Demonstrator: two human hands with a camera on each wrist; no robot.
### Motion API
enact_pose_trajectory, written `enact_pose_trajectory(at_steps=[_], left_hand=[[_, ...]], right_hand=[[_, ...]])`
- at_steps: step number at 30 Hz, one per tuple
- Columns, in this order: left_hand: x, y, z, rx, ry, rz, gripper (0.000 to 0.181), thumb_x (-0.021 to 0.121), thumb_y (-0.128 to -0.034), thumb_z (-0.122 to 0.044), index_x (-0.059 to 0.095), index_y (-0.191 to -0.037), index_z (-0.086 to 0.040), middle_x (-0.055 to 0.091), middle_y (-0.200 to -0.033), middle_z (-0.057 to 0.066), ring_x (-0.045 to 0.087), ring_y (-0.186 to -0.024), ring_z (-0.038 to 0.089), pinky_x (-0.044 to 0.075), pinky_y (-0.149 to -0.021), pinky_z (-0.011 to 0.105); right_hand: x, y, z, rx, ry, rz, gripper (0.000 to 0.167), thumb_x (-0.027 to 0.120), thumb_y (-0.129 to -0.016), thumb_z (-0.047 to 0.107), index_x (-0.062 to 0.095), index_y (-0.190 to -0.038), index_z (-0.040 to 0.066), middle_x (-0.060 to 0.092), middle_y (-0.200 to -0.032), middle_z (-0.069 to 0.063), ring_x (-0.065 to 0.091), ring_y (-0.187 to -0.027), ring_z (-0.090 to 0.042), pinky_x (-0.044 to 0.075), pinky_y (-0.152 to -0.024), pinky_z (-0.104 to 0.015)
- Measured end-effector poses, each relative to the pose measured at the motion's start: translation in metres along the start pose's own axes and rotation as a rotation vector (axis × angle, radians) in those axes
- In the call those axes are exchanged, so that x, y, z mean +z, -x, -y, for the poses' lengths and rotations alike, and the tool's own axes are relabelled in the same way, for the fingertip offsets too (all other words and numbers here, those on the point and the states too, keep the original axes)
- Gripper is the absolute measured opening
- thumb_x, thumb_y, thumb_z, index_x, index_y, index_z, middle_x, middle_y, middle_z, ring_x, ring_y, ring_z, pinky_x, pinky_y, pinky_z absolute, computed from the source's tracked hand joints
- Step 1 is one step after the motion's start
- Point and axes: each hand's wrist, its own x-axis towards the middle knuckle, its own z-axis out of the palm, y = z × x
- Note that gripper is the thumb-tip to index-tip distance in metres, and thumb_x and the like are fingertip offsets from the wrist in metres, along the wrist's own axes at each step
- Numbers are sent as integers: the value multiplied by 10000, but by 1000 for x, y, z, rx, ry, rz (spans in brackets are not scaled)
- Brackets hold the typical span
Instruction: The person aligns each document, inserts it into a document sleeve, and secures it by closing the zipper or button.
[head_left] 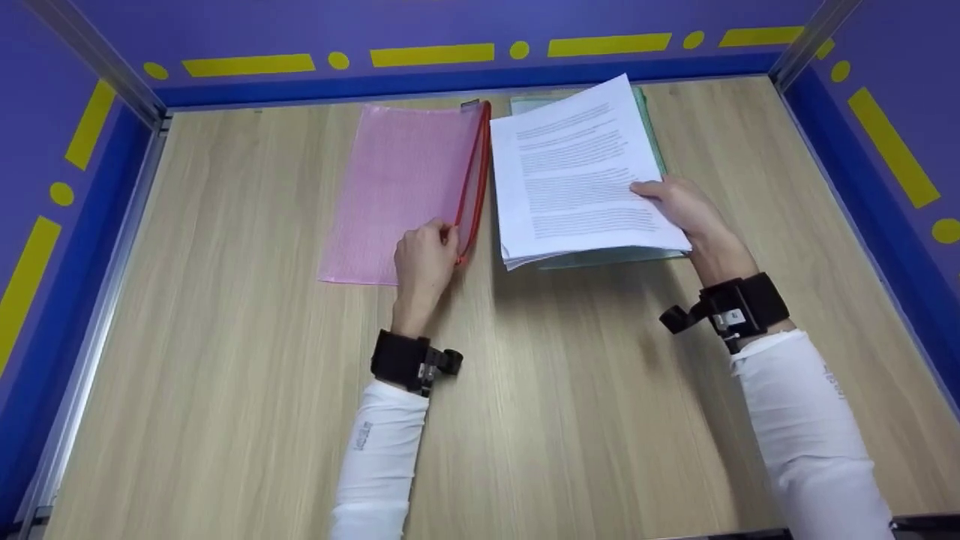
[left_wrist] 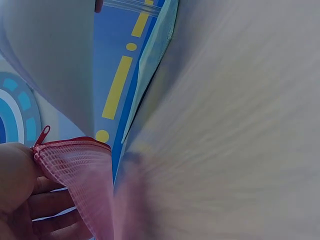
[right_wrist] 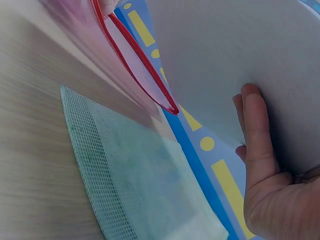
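A pink mesh zipper pouch (head_left: 405, 180) lies at the back of the table, its red-zippered edge lifted and parted on the right. My left hand (head_left: 425, 259) pinches that edge near its front corner, close to the red zipper pull (left_wrist: 44, 134). In my right hand (head_left: 694, 210) is a stack of printed paper sheets (head_left: 577, 180), thumb on top and fingers underneath. The stack is raised and tilted, its left edge beside the pouch's opening. Below it lies a green mesh zipper pouch (right_wrist: 135, 175), mostly covered by the sheets in the head view.
The wooden table (head_left: 247, 337) is bounded by purple and blue panels with yellow marks (head_left: 431, 55) at the back and both sides. Each wrist carries a black strap with a camera (head_left: 401, 360).
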Motion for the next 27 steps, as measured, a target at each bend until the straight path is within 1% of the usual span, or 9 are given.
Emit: enact_pose_trajectory(at_steps=[5,10,17,19,25,27], left_hand=[[2,1,-1,3,-23,8,225,597,-979,-211,756,-982,-52,771,-844,92,737,-746,286,578,-679,430],[3,1,-3,-3,-17,15,222,599,-978,-213,755,-988,-55,769,-825,87,734,-733,286,574,-674,426],[4,1,-4,13,-32,-4,211,613,-967,-211,763,-1009,-68,781,-894,97,747,-814,310,577,-718,444],[5,2,-5,9,-35,2,210,614,-967,-216,763,-1009,-74,781,-894,95,747,-818,313,577,-730,450],[5,1,-5,-2,-33,20,212,611,-970,-220,760,-1029,-80,784,-913,88,749,-827,302,580,-752,440],[4,1,-5,-9,-27,27,214,608,-973,-219,758,-1033,-79,784,-907,85,750,-827,291,581,-754,434]], right_hand=[[0,2,0,30,-44,13,326,550,-1003,180,546,-1291,29,765,-893,20,732,-750,-100,557,-613,-179],[0,3,-3,44,-37,6,294,549,-998,169,545,-1248,15,759,-857,24,723,-714,-90,550,-597,-176],[4,2,-8,37,-70,55,277,545,-999,149,551,-1227,-8,762,-868,-6,727,-707,-105,557,-582,-188],[5,1,-8,41,-57,44,288,542,-1000,153,540,-1239,-8,759,-865,1,726,-712,-102,557,-585,-186],[10,-5,-8,33,54,1,390,540,-1002,180,492,-1339,-11,740,-854,67,711,-726,-60,549,-611,-171],[11,-7,-8,30,52,1,386,535,-1005,176,491,-1341,-8,740,-853,67,713,-733,-61,552,-616,-171]])
